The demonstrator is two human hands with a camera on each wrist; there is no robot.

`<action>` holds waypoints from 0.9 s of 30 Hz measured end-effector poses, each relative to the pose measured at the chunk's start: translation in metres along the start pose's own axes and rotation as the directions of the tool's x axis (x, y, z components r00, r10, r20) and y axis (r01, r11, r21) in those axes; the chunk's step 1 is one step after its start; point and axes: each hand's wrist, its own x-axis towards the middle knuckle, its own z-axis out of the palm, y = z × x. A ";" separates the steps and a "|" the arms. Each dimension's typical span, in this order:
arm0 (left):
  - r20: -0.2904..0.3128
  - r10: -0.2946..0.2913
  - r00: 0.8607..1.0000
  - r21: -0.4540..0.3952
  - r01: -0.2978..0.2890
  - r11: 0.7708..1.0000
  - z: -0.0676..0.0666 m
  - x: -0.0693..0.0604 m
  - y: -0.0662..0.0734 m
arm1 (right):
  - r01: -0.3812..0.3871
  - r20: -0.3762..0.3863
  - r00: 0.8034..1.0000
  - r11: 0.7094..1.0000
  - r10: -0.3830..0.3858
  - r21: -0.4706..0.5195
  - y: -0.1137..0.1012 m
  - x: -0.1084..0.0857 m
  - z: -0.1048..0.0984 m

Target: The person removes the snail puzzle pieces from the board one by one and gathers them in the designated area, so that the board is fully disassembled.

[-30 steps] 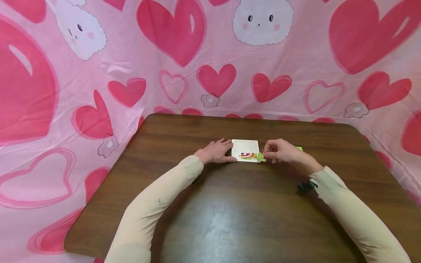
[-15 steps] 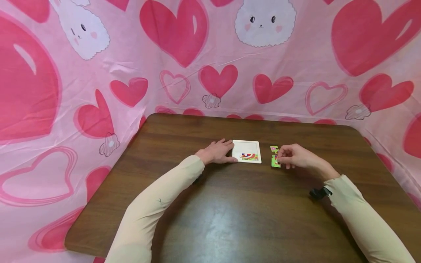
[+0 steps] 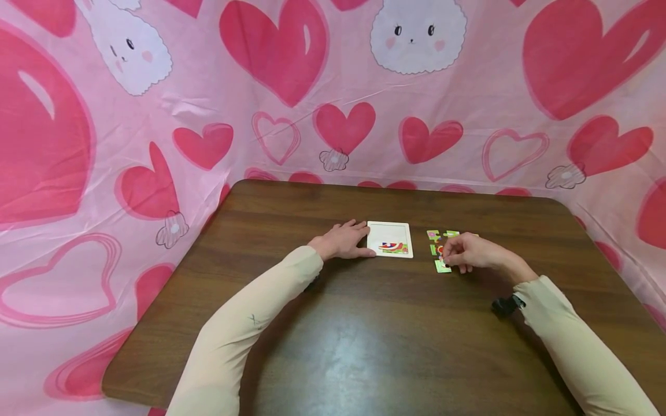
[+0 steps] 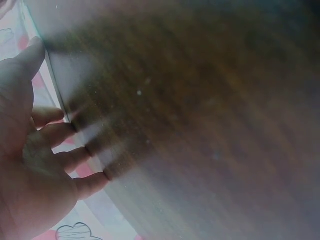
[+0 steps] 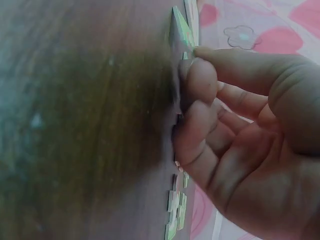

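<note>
A white puzzle tray [image 3: 389, 231] lies on the table, with a few joined colourful pieces [image 3: 393, 248] along its lower right edge. My left hand [image 3: 344, 240] rests at the tray's left side, fingers extended, thumb at its near corner; the left wrist view shows those fingers [image 4: 65, 160] touching down on the tabletop. Right of the tray, my right hand [image 3: 470, 252] pinches a green puzzle piece [image 3: 442, 266] between thumb and fingertips. In the right wrist view this piece [image 5: 184, 31] is tilted up off the table.
Several loose puzzle pieces [image 3: 433, 235] lie around and partly under my right hand. The brown wooden table [image 3: 333, 323] has rounded corners. A pink heart-patterned cloth [image 3: 343, 75] hangs behind and beside it.
My right hand has moved away from the tray's right edge to the loose pieces, and now holds a green piece nearer to me. My left hand stays at the tray.
</note>
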 end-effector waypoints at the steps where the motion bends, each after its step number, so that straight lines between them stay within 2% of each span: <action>1: 0.000 0.001 1.000 0.001 -0.001 1.000 0.000 0.000 0.000 | -0.001 0.003 1.000 1.000 0.001 -0.003 0.000 0.000 0.000; 13: 0.010 -0.008 1.000 0.007 0.008 1.000 0.001 0.002 0.000 | -0.062 0.035 0.997 0.996 0.064 -0.064 -0.009 0.004 -0.003; 22: 0.003 -0.007 1.000 0.009 0.007 1.000 0.002 0.003 0.000 | -0.073 0.053 0.995 0.982 0.084 -0.173 -0.018 0.009 -0.002; 27: 0.003 -0.008 1.000 0.010 0.008 1.000 0.003 0.002 -0.001 | -0.040 0.020 0.999 0.977 0.045 -0.209 -0.033 0.017 0.001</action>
